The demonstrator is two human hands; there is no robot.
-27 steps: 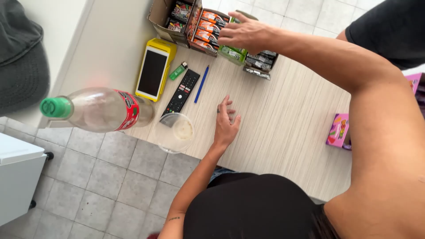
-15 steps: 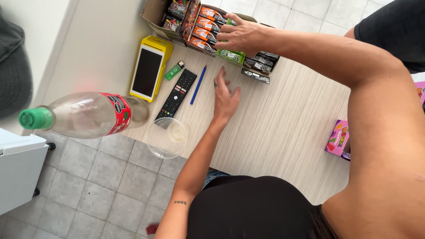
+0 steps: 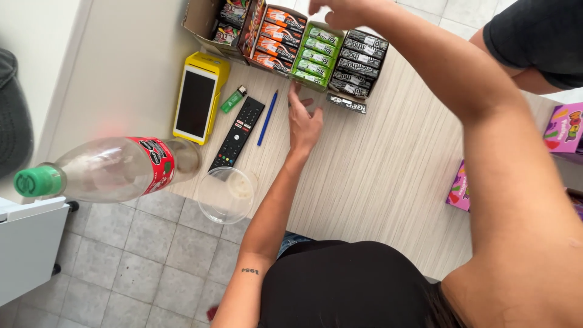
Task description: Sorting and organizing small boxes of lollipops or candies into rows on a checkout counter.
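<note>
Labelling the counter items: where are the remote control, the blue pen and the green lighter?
remote control (image 3: 237, 133), head view, middle of its black body.
blue pen (image 3: 266, 118), head view, mid-barrel.
green lighter (image 3: 232, 100), head view, its green body.

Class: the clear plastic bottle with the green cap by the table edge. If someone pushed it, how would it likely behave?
The bottle looks nearly empty, so probably light. Tall and narrow, it might tip easily. It stands near the table edge, so it could fall off.

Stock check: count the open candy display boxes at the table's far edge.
4, in a row: dark-pack box leftmost, orange box, green box, black box rightmost. The right hand hovers above them; more may lie out of frame.
</note>
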